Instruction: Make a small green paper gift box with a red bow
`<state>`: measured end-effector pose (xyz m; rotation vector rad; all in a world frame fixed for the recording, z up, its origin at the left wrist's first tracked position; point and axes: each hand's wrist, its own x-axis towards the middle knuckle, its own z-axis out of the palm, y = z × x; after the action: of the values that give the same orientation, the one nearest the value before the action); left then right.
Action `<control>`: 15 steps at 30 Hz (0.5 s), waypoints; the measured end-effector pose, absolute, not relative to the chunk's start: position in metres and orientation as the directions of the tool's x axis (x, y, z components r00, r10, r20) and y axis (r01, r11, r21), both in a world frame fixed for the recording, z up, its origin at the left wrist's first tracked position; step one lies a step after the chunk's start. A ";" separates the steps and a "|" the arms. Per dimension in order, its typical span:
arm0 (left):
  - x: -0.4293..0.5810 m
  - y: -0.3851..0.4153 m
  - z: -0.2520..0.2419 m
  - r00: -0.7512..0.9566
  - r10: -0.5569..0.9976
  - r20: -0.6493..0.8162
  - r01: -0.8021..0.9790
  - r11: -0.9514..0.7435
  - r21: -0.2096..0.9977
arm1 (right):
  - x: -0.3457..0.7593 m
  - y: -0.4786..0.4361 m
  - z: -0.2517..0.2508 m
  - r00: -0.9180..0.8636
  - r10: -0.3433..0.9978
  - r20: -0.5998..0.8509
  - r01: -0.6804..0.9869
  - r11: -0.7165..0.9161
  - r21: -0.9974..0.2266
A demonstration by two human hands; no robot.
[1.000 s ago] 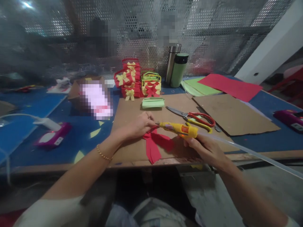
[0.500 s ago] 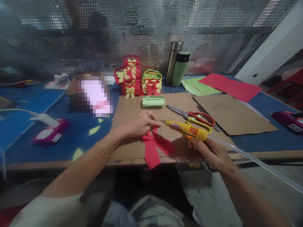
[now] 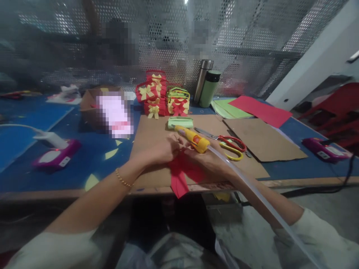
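Note:
My right hand (image 3: 209, 161) is closed round a yellow glue gun (image 3: 193, 139), whose nozzle points up and left; a clear glue stick (image 3: 246, 177) trails from its back end. The fingertips of that hand meet those of my left hand (image 3: 167, 148) over a red paper bow (image 3: 179, 181). My left fingers are pinched on the bow's upper part, which they hide. Its tails hang toward the table's front edge. Beneath lies a cardboard sheet (image 3: 150, 175). A rolled light green paper piece (image 3: 180, 123) rests just beyond my hands, and scissors (image 3: 232, 144) with red and yellow handles lie to the right.
Small red boxes (image 3: 154, 106) and yellow ones (image 3: 178, 102) with bows stand at the back. Two flasks (image 3: 210, 87) are beside them. Red paper (image 3: 260, 110) and another cardboard piece (image 3: 263, 140) lie right. Purple power strips (image 3: 57, 157) sit at both sides.
My right hand has moved left with the glue gun, bringing its fingers to my left hand at the bow. The left hand's pointing finger has curled into a pinch.

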<state>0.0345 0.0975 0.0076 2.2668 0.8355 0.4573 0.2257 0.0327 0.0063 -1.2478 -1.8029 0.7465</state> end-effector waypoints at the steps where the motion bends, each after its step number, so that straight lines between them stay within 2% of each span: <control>1: 0.034 0.098 0.007 0.746 0.658 0.098 0.438 -0.596 0.673 | 0.224 0.031 0.005 -0.185 0.942 0.279 0.459 0.334 -0.823; 6: 0.033 0.099 0.005 0.741 0.664 0.101 0.444 -0.597 0.669 | 0.225 0.025 -0.004 -0.125 0.949 0.288 0.462 0.313 -0.830; 12: 0.036 0.099 0.005 0.727 0.665 0.173 0.423 -0.632 0.650 | 0.224 0.034 -0.010 -0.151 0.915 0.374 0.489 0.398 -0.776; 15: 0.036 0.100 0.002 0.722 0.679 0.131 0.429 -0.589 0.685 | 0.222 0.037 -0.011 -0.143 0.909 0.392 0.512 0.407 -0.756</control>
<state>0.0356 0.0998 0.0022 2.2836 0.8358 0.5076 0.2217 0.0373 -0.0106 -1.2309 -1.7964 0.5746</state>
